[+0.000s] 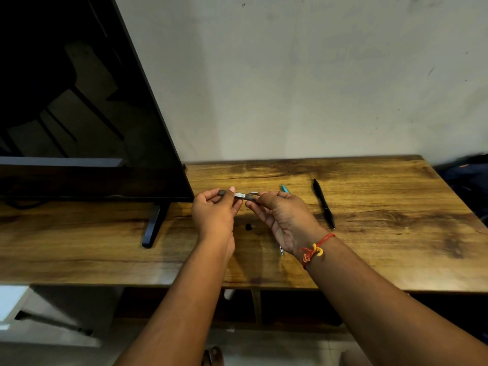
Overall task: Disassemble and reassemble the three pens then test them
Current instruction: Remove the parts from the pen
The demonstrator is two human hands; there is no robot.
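Left hand [214,215], right hand [286,220] pinching grey pen [239,195] (tip hidden)

Dim, warm, evenly lit. Soft shadow pooling on the table [383,233] between left hand [214,212] and right hand [285,220]. Faint reflections in the dark screen [79,101] left of the left hand. Bowed at the edges; mushy below the wrists.

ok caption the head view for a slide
Left hand and right hand hold a dark pen over a wooden table
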